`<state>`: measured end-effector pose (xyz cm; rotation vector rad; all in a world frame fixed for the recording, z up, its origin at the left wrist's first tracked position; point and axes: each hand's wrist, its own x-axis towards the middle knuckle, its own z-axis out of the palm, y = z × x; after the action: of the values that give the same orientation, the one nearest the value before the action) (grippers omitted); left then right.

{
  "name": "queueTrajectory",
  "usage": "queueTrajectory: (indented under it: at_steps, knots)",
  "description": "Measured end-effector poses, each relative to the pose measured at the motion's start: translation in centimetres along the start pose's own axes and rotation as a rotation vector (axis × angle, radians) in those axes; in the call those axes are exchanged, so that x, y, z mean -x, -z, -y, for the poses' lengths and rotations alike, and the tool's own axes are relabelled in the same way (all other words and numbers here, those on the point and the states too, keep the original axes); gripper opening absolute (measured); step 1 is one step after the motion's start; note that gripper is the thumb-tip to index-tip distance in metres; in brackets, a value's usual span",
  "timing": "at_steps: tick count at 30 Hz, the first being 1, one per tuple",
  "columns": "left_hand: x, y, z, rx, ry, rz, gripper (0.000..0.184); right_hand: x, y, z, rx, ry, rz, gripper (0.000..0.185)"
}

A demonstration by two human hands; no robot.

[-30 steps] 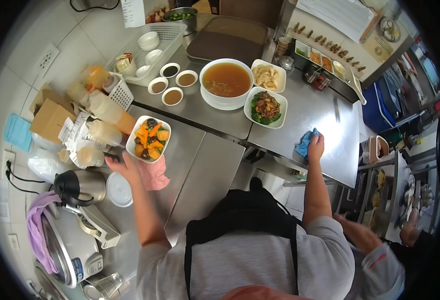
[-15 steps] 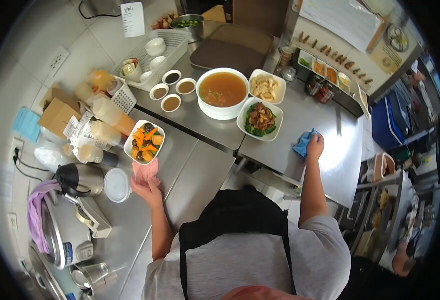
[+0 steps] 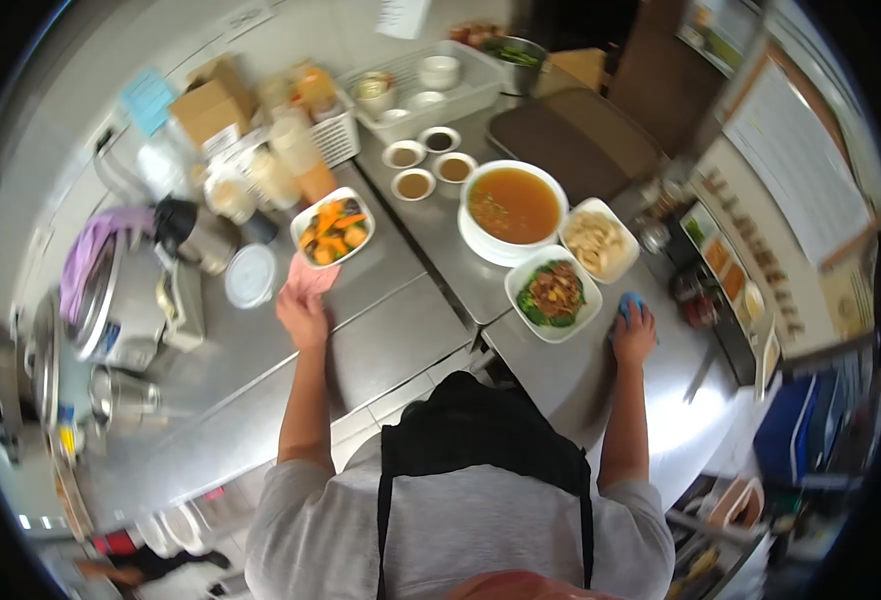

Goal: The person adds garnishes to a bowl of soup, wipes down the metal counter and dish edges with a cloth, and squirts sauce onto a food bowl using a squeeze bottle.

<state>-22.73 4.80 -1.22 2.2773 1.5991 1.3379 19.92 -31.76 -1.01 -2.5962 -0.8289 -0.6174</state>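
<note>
My left hand (image 3: 303, 315) holds a pink cloth (image 3: 315, 279) on the steel counter, just below a white bowl (image 3: 310, 252) of carrot pieces, tofu-like chunks and dark pieces. The cloth's far edge meets the bowl's near side. On the right, my right hand (image 3: 634, 335) presses down over a blue cloth (image 3: 628, 303), which is mostly covered by the fingers. Close to its left stands a white bowl of broccoli topped with meat (image 3: 554, 294). Behind that are a bowl of pale sliced food (image 3: 598, 242) and a large bowl of brown soup (image 3: 513, 206).
Several small sauce cups (image 3: 414, 184) stand left of the soup. A brown tray (image 3: 572, 130) and a white basket (image 3: 470, 92) lie behind. Squeeze bottles (image 3: 300, 150), a thermos jug (image 3: 195, 232) and a round lid (image 3: 250, 275) line the left side. Garnish containers (image 3: 725, 265) are at right.
The view has swung leftward. My right hand has brought the blue cloth nearer the broccoli bowl and now lies over it. My left hand has closed more on the pink cloth.
</note>
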Motion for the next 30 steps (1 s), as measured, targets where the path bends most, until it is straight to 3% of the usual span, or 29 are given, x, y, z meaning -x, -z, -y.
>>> queueTrajectory:
  at_steps: [2, 3, 5, 12, 16, 19, 24, 30]
  knots:
    - [0.7, 1.3, -2.5, 0.008, -0.001, -0.03, 0.04, -1.0, -1.3, -1.7, -0.134, 0.073, 0.017, 0.038]
    - [1.5, 1.9, -3.2, -0.02, 0.192, 0.133, 0.042, -1.5, -1.8, -2.0, -0.132, 0.057, 0.006, 0.038]
    - [3.9, 1.8, -3.1, -0.086, 0.075, 0.016, 0.046, -2.8, -2.9, -2.9, -0.139, 0.065, -0.005, 0.037]
    - [9.3, 5.3, -5.2, -0.084, 0.201, 0.109, 0.054, -5.0, -4.4, -4.0, -0.027, -0.025, 0.108, 0.032]
    - [10.5, 7.2, -6.1, -0.027, 0.165, 0.144, 0.054, -4.5, -2.3, -3.2, 0.04, -0.088, 0.181, 0.029]
    - [11.4, 7.8, -6.1, -0.005, 0.133, 0.151, 0.053, -3.9, -4.0, -5.1, 0.074, -0.006, 0.116, 0.027]
    - [13.5, 11.2, -6.0, 0.065, -0.016, 0.247, 0.051, -1.5, -1.0, -3.0, 0.163, -0.093, 0.239, 0.027]
    - [18.1, 16.6, -2.5, 0.212, -0.085, 0.31, 0.054, 3.2, 2.1, 0.0, 0.246, -0.152, 0.264, 0.028]
